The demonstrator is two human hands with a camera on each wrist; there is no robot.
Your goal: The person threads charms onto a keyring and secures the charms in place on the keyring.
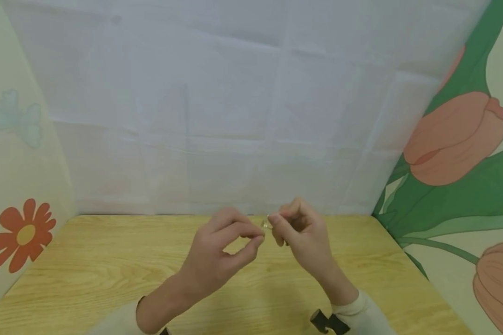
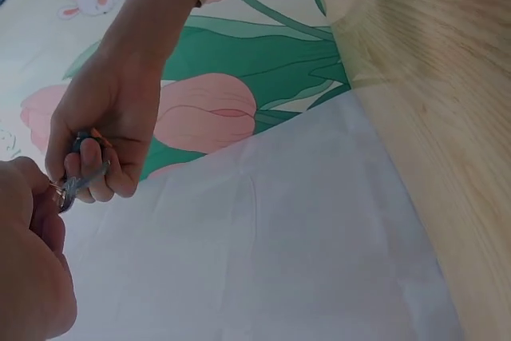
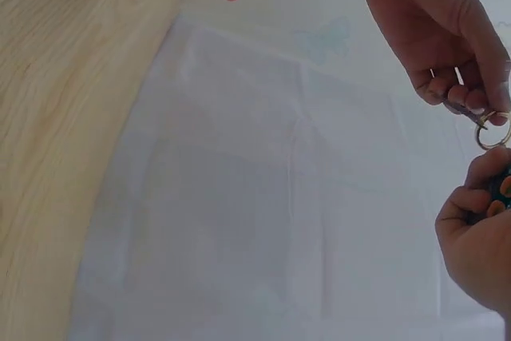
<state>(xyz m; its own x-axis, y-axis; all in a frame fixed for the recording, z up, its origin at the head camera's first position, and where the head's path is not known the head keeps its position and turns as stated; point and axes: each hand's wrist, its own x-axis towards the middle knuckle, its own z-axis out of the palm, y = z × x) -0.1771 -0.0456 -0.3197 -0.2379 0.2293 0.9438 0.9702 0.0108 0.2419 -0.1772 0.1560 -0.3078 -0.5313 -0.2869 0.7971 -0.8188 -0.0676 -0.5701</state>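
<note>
Both hands meet over the table in the head view. My left hand (image 1: 224, 242) pinches a gold-coloured key ring (image 3: 493, 130) between thumb and index finger. Facing it, my right hand (image 1: 303, 230) has its thumb and index finger at the ring's other side. Inside the curled fingers of the right hand sits a dark object with orange parts (image 3: 503, 189), mostly hidden by them. A narrow silvery metal piece (image 2: 82, 184) hangs near the ring between the hands in the left wrist view; its kind is unclear.
Below the hands lies a wood-grain table (image 1: 121, 251). A creased white sheet (image 1: 234, 116) hangs behind its far edge. Side panels carry a red flower (image 1: 25, 235) at left and pink tulips (image 1: 457, 139) at right. A black strap (image 1: 330, 322) is at the right wrist.
</note>
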